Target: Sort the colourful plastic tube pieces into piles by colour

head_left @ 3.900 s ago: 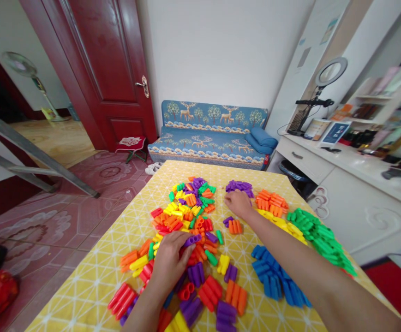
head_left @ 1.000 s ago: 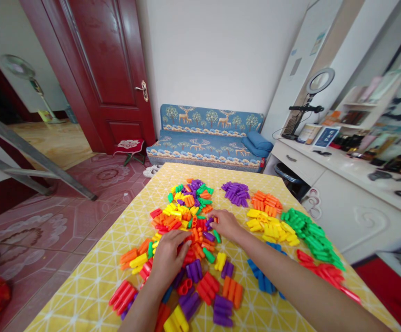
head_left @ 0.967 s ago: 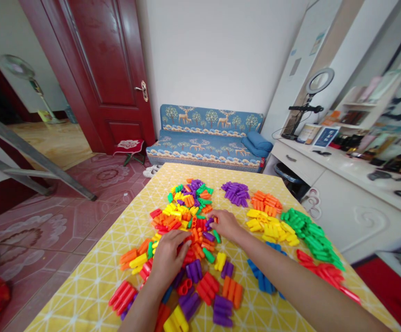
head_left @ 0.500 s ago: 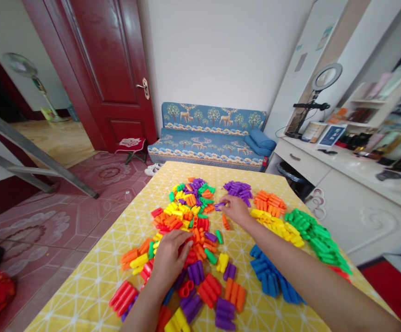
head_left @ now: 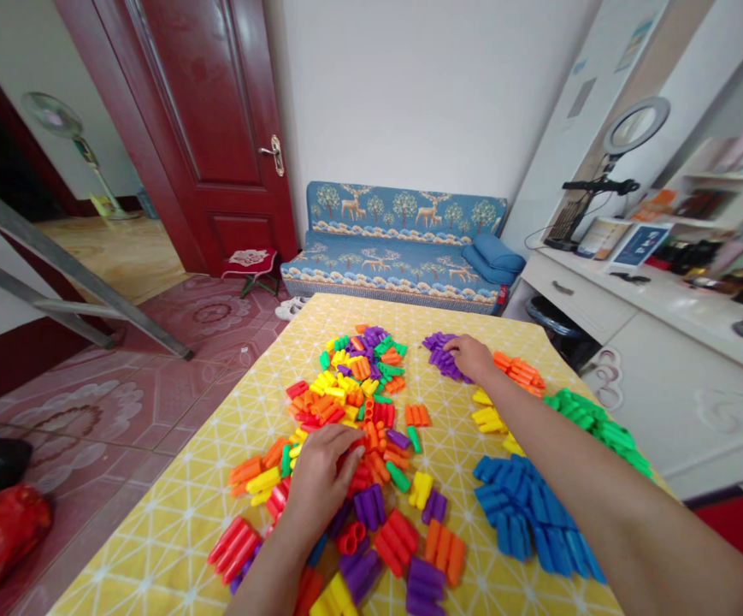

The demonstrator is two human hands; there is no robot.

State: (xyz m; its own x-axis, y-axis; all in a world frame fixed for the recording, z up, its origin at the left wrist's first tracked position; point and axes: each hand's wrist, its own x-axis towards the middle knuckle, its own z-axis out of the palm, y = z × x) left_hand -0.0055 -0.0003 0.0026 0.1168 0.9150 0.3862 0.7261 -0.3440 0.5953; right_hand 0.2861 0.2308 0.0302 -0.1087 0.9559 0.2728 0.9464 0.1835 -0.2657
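Head view; coloured blocks, beneath hands

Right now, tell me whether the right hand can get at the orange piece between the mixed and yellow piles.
Likely yes: the right hand is at the nearby purple pile, and nothing covers the orange piece.

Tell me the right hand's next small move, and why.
Probably move the right hand to the orange piece lying apart beside the mixed heap: the hand is at the purple pile, that piece looks easy to grasp, and an orange pile sits near the purple one.
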